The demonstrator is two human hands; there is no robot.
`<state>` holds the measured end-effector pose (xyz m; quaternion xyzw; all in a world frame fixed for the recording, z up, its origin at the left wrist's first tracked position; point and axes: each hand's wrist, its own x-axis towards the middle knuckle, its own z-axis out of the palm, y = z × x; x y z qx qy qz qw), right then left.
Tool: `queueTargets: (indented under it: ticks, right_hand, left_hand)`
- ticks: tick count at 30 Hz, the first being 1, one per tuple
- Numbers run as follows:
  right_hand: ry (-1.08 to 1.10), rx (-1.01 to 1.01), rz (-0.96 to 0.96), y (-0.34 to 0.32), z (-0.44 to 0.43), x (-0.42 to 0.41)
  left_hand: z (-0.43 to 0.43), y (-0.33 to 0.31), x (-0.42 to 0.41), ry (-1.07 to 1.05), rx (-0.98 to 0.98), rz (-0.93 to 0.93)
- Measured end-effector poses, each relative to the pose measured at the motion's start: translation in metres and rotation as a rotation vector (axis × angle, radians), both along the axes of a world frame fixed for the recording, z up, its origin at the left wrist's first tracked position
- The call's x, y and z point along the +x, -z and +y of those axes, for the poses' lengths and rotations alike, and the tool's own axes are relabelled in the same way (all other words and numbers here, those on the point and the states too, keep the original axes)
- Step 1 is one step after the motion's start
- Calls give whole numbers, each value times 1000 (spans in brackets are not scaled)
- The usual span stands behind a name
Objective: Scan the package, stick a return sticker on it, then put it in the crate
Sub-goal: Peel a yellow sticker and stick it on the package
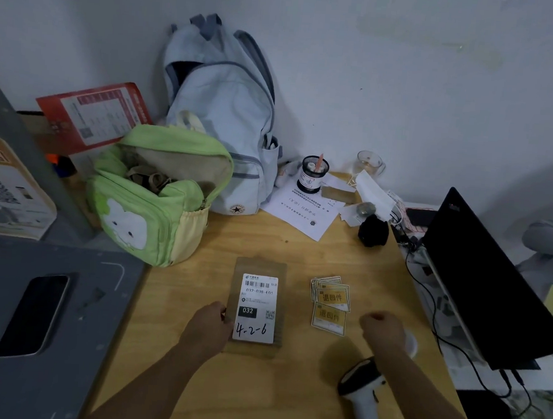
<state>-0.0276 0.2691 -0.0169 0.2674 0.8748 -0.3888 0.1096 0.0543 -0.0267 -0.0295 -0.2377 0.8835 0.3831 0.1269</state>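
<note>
A flat brown package lies on the wooden table, its white shipping label face up with "4-2-6" handwritten on it. My left hand grips the package's near left edge. To the right of the package lies a small pile of yellow return stickers. My right hand is a closed fist just right of the stickers, with nothing visibly in it. A white and black handheld scanner lies on the table under my right forearm.
A green bag and a pale blue backpack stand behind the package. A black laptop with cables is at the right. A phone lies on a grey surface at the left. Papers, a pen cup and a glass sit at the back.
</note>
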Motion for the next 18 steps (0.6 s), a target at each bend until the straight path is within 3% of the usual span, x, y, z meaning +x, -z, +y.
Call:
queueTargets:
  ticks: [7,12,18]
  right_hand:
    - [-13,-86,-112,42,-47,-22]
    - [50,-5,-236,74,-43,-23]
    - [24,73,-242,73,-48,-24]
  left_hand:
    - [-3,19,7,22,-21,19]
    - [1,19,7,-3,20,18]
    - [3,18,6,-19,37,30]
